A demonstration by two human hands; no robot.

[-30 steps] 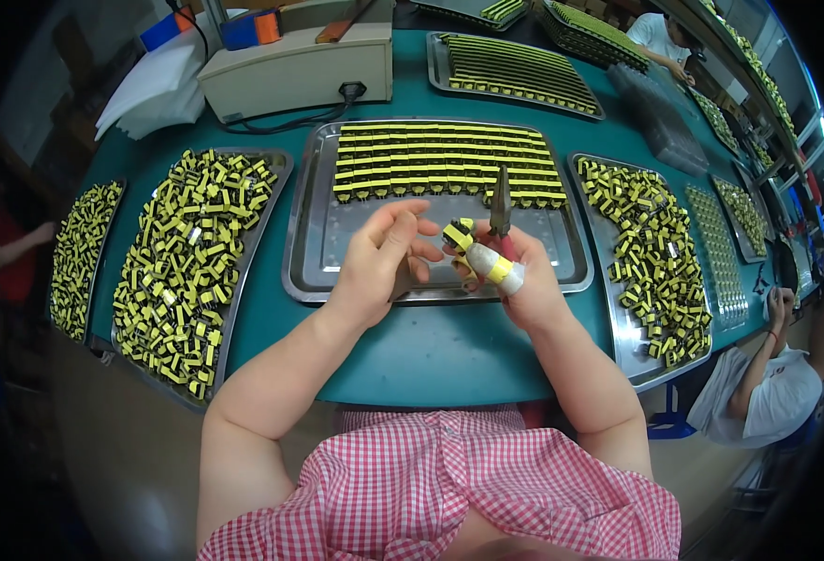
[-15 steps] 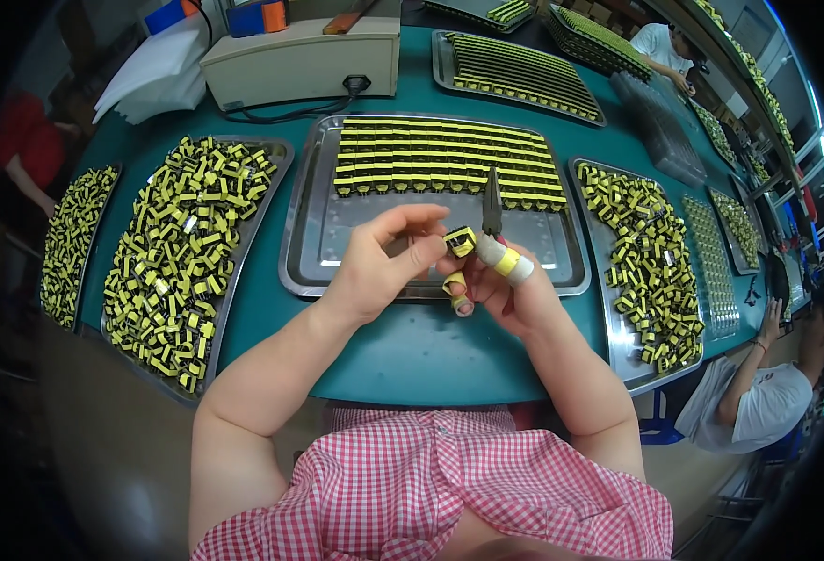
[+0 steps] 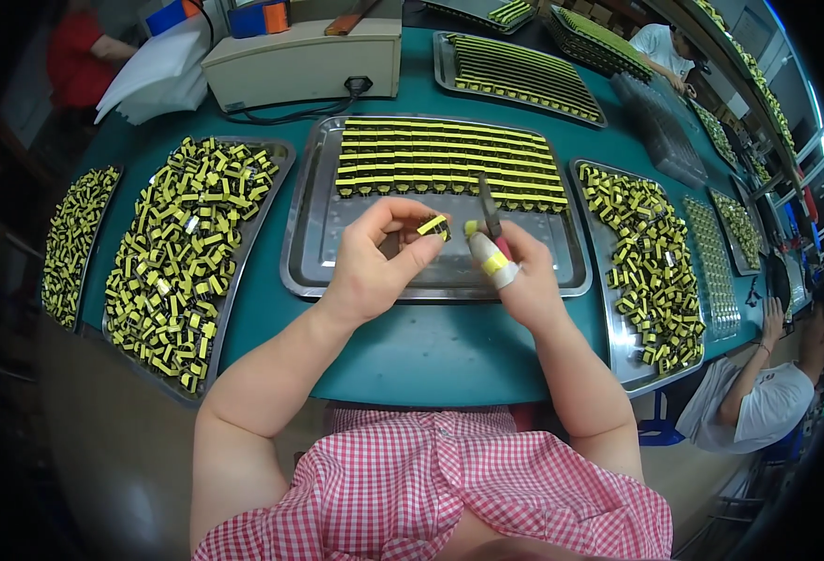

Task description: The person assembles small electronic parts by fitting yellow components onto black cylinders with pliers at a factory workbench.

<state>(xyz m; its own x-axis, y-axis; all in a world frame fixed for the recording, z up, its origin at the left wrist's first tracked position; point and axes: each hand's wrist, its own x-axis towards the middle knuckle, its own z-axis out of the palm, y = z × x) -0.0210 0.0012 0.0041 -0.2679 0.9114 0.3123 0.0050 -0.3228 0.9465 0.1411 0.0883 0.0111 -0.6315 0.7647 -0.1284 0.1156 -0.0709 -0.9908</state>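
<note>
My left hand pinches one small black transformer wrapped in yellow tape between thumb and fingers. To its right, my right hand is closed around a pair of pliers with dark jaws pointing away from me and a bit of red handle showing. White and yellow tape wraps the thumb of this hand, and another finger has a yellow wrap. Both hands hover over the near part of a metal tray. Tight rows of the same transformers fill the tray's far part.
Loose transformers heap in a tray on the left and in a tray on the right. Behind stand a beige box-shaped device with a black cord and another tray of rows. Co-workers sit or stand at both sides.
My hands have moved apart, and the transformer has gone left with my left hand, turned to another side. The pliers have tilted slightly. A person in red at far left has moved.
</note>
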